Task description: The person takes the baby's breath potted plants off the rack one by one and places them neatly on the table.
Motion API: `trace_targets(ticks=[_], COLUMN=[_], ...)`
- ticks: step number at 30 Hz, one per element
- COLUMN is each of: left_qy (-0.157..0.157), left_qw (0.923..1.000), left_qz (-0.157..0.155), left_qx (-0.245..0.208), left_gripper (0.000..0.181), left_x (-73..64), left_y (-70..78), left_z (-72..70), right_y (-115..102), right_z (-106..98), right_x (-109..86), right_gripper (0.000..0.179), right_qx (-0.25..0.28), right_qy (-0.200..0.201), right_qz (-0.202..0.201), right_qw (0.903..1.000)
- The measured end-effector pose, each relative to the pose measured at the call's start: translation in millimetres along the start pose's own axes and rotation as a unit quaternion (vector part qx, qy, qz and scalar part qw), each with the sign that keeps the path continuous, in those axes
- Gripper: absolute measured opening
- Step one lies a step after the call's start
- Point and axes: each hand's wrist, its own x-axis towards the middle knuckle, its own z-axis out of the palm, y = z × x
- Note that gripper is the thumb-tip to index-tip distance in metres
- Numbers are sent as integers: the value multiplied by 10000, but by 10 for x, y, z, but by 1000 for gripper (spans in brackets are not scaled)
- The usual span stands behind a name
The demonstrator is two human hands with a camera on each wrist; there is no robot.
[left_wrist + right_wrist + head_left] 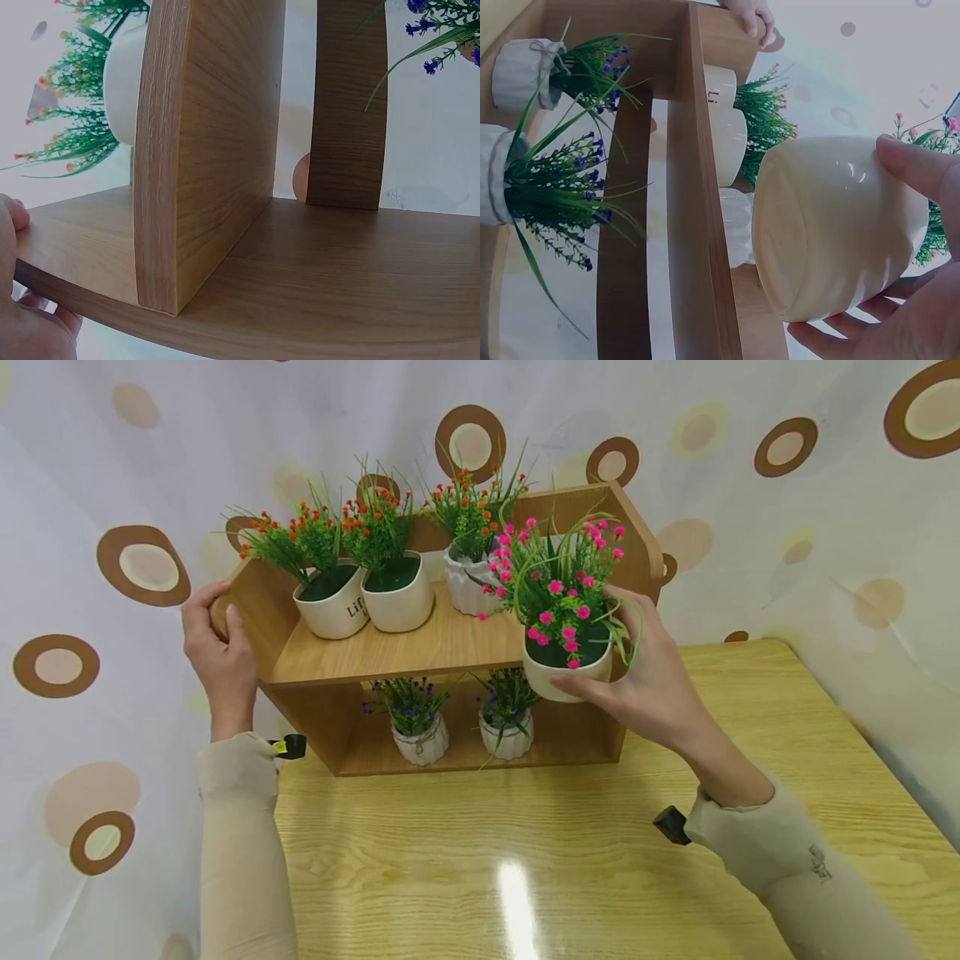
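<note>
In the head view my right hand (652, 681) grips a white pot with pink flowers (566, 672), thumb in front and fingers round the far side. The right wrist view shows that pot's smooth side and base (832, 225) off the shelf board. My left hand (221, 647) holds the left side panel of a two-tier wooden shelf (465, 647). On its upper board stand two smooth white pots with orange flowers (333, 610) (401, 602) and a ribbed white pot with orange flowers (468, 585). Part of the ribbed pot is hidden behind the pink flowers.
Two ribbed pots with blue-purple flowers (420, 743) (507, 735) stand on the lower tier. The shelf rests on a yellow wood-grain table (420, 843). Behind hangs a white cloth with brown circles (56, 666). Each sleeve cuff carries a small black camera.
</note>
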Motion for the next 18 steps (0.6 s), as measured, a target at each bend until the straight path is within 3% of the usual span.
trace_targets(ticks=[6,11,18], left_qy=[-4,-6,2], left_qw=[10000,10000,10000], left_qz=[26,49,25], left_qx=[4,-37,81], left_gripper=[31,29,29], left_x=[64,79,104], left_y=[-176,-201,-181], left_z=[14,4,-34], right_y=[95,185,296], right_z=[-114,-236,-402], right_x=[-144,-258,-405], right_gripper=[104,96,100], right_qx=[260,254,-7], right_qy=[-66,79,189], right_qz=[107,-24,104], right_qw=[9996,9996,9998])
